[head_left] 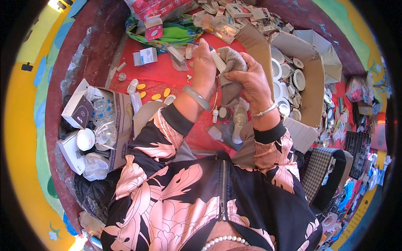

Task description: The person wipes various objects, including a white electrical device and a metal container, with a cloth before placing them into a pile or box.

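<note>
My left hand (204,65) is closed around a white ribbed piece (218,61) with a dark end near the fingertips. Its exact kind is not clear. A grey-brown cloth (231,58) is bunched in my right hand (256,81), thumb on top, its lower part hanging down. The cloth touches the ribbed piece, hiding its far side. Both hands meet above a red floor covering (176,79). Below them lies a small white part with a thin wire (215,116).
An open carton (307,83) of round white fittings stands on the right. At left is a box (121,121) with clear plastic-wrapped items. Several yellow ovals (155,96), a small white-blue box (145,56) and a pink box (153,28) lie ahead. Small boxes (238,10) are heaped at the back.
</note>
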The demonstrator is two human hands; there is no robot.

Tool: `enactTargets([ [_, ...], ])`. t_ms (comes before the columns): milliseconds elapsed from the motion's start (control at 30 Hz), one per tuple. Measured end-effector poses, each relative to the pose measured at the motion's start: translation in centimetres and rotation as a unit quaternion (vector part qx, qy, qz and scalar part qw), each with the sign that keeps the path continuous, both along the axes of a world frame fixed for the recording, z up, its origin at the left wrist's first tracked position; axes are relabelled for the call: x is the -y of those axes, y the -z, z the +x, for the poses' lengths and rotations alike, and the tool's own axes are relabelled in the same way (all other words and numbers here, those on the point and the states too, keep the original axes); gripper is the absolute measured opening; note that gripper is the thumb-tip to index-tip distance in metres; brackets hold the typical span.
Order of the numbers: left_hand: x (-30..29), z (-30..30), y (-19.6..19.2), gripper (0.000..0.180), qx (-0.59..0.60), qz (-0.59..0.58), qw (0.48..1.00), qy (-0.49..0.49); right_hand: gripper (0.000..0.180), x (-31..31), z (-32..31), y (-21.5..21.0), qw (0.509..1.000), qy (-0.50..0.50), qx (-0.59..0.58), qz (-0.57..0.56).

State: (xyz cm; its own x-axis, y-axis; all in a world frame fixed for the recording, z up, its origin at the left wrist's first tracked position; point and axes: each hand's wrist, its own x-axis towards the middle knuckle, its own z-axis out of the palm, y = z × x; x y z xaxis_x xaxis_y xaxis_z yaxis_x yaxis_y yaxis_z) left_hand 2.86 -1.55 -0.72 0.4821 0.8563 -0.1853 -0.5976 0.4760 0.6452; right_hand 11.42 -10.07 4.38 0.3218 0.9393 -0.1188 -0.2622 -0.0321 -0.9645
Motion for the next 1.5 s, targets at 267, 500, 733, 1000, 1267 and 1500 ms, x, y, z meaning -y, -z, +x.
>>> enactTargets([
  [267, 0.0, -0.8, -2.1, 0.048, -0.031, -0.045, 0.998, 0.017, 0.028, -0.2, -1.2, 0.3, 0.954, 0.048, 0.289, 0.058],
  [500, 0.0, -0.8, -1.2, 0.041, -0.050, -0.018, 0.999, 0.012, 0.019, -0.7, -1.0, 1.2, 0.927, 0.131, 0.347, 0.060],
  [733, -1.2, -1.8, -1.3, 0.038, -0.003, -0.116, 0.993, 0.016, 0.029, -0.9, 3.6, 0.9, 0.988, 0.073, -0.119, 0.064],
  [1000, -1.7, -1.7, -0.9, 0.051, 0.003, -0.102, 0.993, 0.054, 0.032, 0.0, 2.7, -1.0, 0.986, 0.091, -0.019, 0.141],
  [1267, 0.2, -1.5, -0.8, 0.043, 0.089, -0.060, 0.992, 0.065, 0.032, -0.8, -2.6, 1.8, 0.824, 0.057, 0.525, 0.207],
  [1500, 2.1, -1.1, -3.7, 0.038, 0.026, -0.002, 0.989, 0.147, 0.035, -1.6, -1.6, 2.2, 0.919, 0.167, 0.310, 0.176],
])
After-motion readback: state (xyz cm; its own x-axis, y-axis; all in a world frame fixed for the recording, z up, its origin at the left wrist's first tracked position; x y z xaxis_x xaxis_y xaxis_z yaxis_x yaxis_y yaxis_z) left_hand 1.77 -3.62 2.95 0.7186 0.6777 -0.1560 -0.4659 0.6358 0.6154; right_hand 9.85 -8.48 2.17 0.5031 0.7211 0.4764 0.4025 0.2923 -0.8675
